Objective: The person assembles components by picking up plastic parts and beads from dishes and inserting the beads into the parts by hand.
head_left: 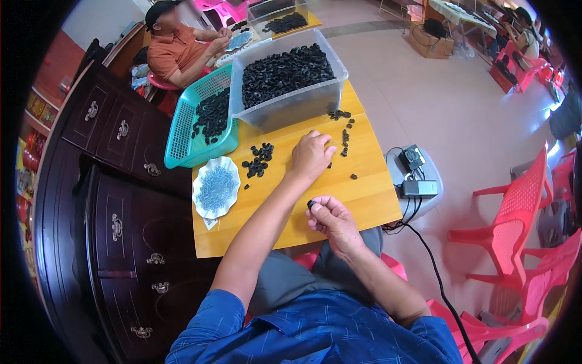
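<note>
My right hand (338,225) is at the table's near edge, thumb and fingers pinching a small black ring-like part (311,205). Farther up the table, my left hand (311,156) rests with curled fingers among loose black parts (345,143). Whatever it may grip is hidden beneath the fingers. To its left lies a small pile of similar black parts (259,160). A white scalloped dish (200,207) of small clear-bluish pieces (216,188) sits at the table's left edge.
A clear plastic bin (285,112) heaped with black parts stands at the table's far side. Beside it is a green basket (182,136). Dark drawers (130,200) flank the left; pink chairs (515,224) and cabled devices (418,188) are right. Another person (173,45) sits beyond.
</note>
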